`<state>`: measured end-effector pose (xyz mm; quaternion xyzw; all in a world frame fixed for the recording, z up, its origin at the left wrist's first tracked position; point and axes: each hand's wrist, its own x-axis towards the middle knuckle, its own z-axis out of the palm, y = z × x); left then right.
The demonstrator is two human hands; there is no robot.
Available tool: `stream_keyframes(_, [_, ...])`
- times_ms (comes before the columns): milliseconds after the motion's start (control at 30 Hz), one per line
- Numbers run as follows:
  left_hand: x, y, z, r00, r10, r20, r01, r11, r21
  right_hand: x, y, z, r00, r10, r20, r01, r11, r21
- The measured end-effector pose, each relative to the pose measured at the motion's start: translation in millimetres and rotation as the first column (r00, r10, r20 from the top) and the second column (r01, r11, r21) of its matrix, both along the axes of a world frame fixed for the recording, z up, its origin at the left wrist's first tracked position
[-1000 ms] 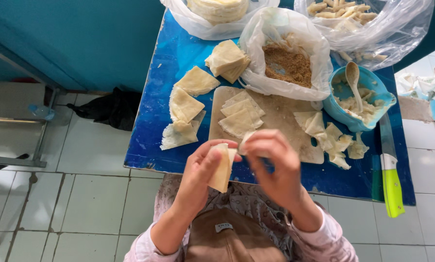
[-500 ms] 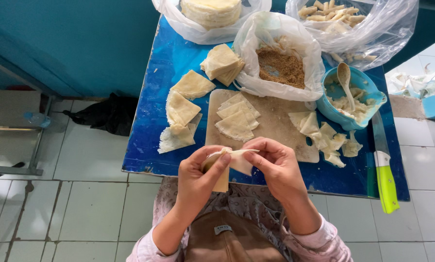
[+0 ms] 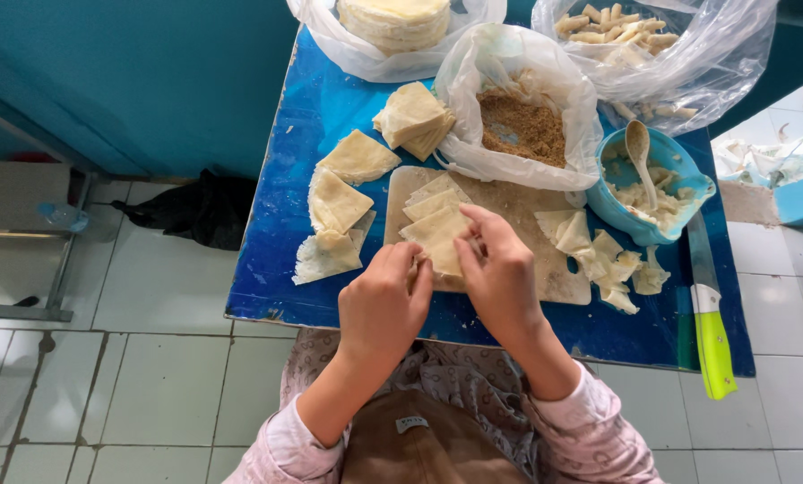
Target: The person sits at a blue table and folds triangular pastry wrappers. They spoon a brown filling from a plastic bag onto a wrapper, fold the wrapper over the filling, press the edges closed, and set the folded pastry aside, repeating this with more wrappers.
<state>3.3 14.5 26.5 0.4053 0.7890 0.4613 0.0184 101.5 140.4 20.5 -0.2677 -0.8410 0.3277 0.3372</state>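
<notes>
At the far left of the blue table [image 3: 276, 224] lay loose pale wrapper sheets [image 3: 334, 202], spread flat within easy reach. Just right of them sat the wooden board [image 3: 527, 211], holding a short stack of square wrappers [image 3: 433, 211], probably so each could be lifted off singly. The left hand [image 3: 384, 305] was curled nearly closed over the board's near edge, its fingertips pinching a pale folded wrapper piece [image 3: 439, 255]. The right hand [image 3: 500, 273] met it from the other side, fingers bent and pressing on the same piece, so both hands held it between them. That piece sat at the board's near edge, touching the stack; its long axis seemed to run near to far, with one end pointing toward the stack, though the fingers hid much of it. Farther right, a bag of brown filling [image 3: 527, 125] stood open beyond the board, then cut wrapper scraps [image 3: 603, 260], a blue bowl [image 3: 688, 193] with a spoon [image 3: 639, 148], and a green-handled knife [image 3: 711, 336] lying along the right edge.
</notes>
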Motion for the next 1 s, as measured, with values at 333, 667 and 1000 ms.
stream_keyframes(333, [-18.1,-22.9,-9.1,0.981,-0.043,0.189,0.029,0.997,0.076,-9.3,-3.6,14.2,0.989,0.027,0.145,-0.083,0.915,0.395])
stream_keyframes(667, [-16.4,-30.2,-32.4,0.163,-0.629,0.760,-0.236,0.723,0.649,6.8,-41.6,33.7,0.987,0.146,-0.067,-0.129,0.968,0.213])
stream_keyframes(1000, [6.0,-26.1,-21.9,0.022,-0.719,0.695,-0.302,0.658,0.690,-4.6,-42.6,33.2,0.965,0.235,-0.116,-0.244,0.968,-0.064])
